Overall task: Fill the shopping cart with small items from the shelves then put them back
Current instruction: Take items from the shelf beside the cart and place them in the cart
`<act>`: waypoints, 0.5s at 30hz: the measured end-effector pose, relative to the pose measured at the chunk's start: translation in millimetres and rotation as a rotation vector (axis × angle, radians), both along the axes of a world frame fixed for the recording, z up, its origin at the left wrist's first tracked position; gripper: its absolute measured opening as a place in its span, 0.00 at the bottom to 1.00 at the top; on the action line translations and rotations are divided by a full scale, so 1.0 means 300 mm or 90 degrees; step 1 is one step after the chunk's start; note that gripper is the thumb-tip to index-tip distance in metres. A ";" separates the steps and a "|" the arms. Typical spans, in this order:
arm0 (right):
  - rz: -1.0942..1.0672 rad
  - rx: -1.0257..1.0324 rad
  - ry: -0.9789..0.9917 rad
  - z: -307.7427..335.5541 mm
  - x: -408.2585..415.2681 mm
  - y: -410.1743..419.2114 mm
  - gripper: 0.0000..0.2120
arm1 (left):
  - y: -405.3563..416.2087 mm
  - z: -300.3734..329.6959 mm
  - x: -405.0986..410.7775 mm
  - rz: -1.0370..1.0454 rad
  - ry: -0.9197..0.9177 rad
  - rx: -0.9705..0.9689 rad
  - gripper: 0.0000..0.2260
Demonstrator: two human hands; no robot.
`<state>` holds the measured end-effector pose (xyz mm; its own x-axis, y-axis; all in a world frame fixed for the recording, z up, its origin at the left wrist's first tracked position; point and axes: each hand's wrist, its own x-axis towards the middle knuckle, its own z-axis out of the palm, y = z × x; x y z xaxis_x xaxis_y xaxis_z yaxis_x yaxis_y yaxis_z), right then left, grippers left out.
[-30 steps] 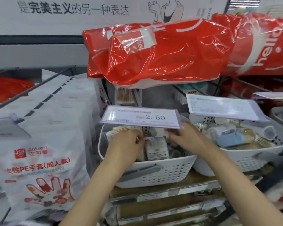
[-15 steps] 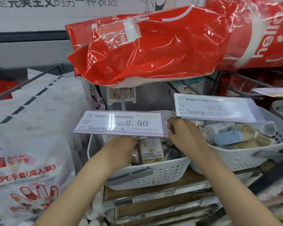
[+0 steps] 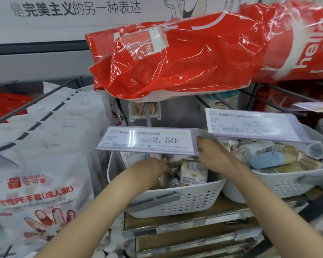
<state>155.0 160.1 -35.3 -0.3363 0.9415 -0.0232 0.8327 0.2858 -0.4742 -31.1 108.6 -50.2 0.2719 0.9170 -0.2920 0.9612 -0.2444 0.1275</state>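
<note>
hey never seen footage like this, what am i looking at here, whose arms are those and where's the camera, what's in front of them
There is no machine here: the arms belong to a person wearing a camera on their head, so the single view looks forward and down at their own hands in a shop aisle.

The left hand reaches down into a white basket full of small packaged items; its fingers are hidden among them, so I cannot tell whether it has a grip on anything. The right hand holds up the edge of the price tag reading 2.50, which hangs over that basket.

Beside it sits a second white basket with its own tag, holding a blue case and other small goods. Above lie red plastic packs; to the left hang white glove packets.
</note>
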 end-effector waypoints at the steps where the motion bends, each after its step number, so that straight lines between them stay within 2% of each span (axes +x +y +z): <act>1: 0.005 -0.008 0.060 0.005 0.002 0.003 0.10 | -0.004 0.009 -0.002 0.008 -0.014 0.022 0.18; 3: 0.025 -0.021 0.101 0.007 0.004 0.015 0.11 | -0.006 0.022 -0.003 0.010 -0.012 0.064 0.16; 5: 0.029 -0.048 0.060 -0.014 0.001 0.041 0.13 | -0.004 0.019 -0.006 -0.010 0.010 0.076 0.16; 8: 0.023 -0.079 -0.049 -0.036 -0.014 0.071 0.15 | -0.008 0.012 0.001 -0.038 0.061 0.043 0.20; 10: 0.036 -0.088 -0.141 -0.028 -0.024 0.080 0.15 | -0.011 0.016 0.015 -0.068 0.143 0.050 0.20; 15: 0.151 -0.118 -0.329 -0.033 -0.048 0.148 0.13 | 0.010 0.024 0.042 -0.106 0.276 0.057 0.22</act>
